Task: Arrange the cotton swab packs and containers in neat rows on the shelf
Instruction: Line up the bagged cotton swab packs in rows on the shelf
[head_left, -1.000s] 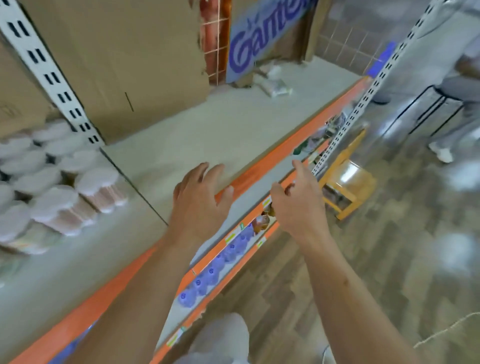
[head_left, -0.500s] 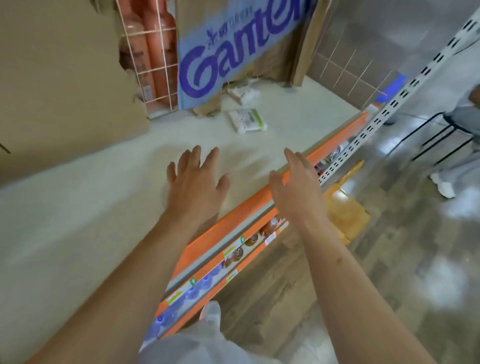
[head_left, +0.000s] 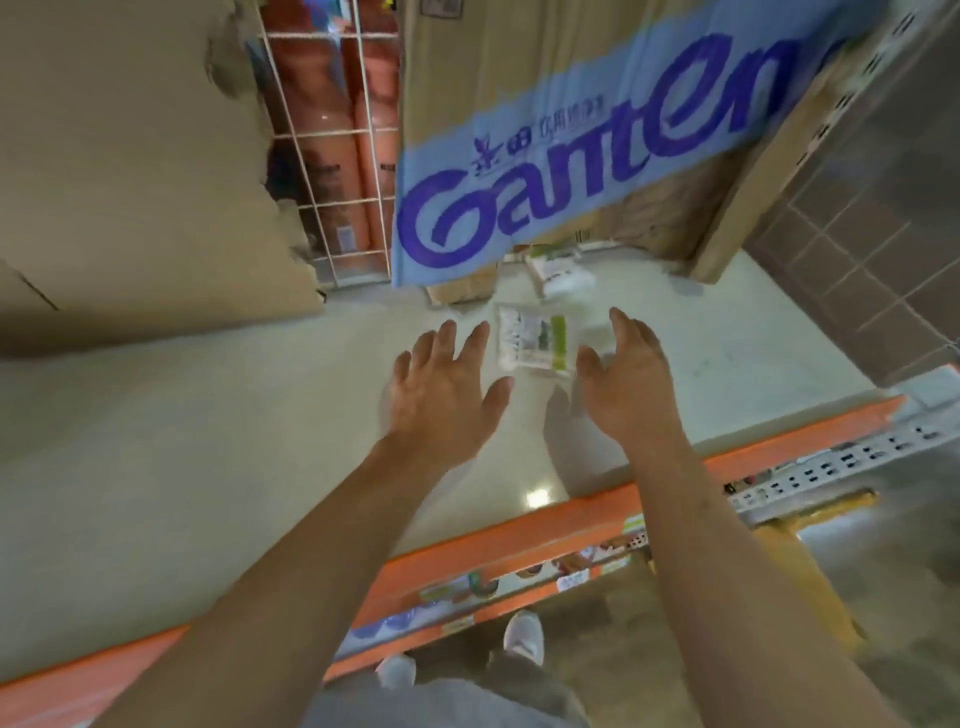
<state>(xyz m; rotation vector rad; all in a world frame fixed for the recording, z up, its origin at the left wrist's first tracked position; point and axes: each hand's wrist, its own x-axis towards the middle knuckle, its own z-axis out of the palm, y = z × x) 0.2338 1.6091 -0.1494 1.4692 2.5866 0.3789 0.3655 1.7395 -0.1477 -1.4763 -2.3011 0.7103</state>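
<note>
On the pale shelf (head_left: 182, 467), a clear, green-striped swab pack (head_left: 535, 340) lay flat between the spread, empty left hand (head_left: 441, 389) and right hand (head_left: 626, 384).

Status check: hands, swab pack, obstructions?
Left hand open, right hand open, both empty. Clear green-striped cotton swab pack flat on cream shelf between them, ungripped. Nothing blocking.

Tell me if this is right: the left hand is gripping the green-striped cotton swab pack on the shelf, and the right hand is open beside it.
No. The head view shows the left hand open, fingers spread, not gripping the green-striped cotton swab pack on the shelf; the right hand is open beside it.
</note>
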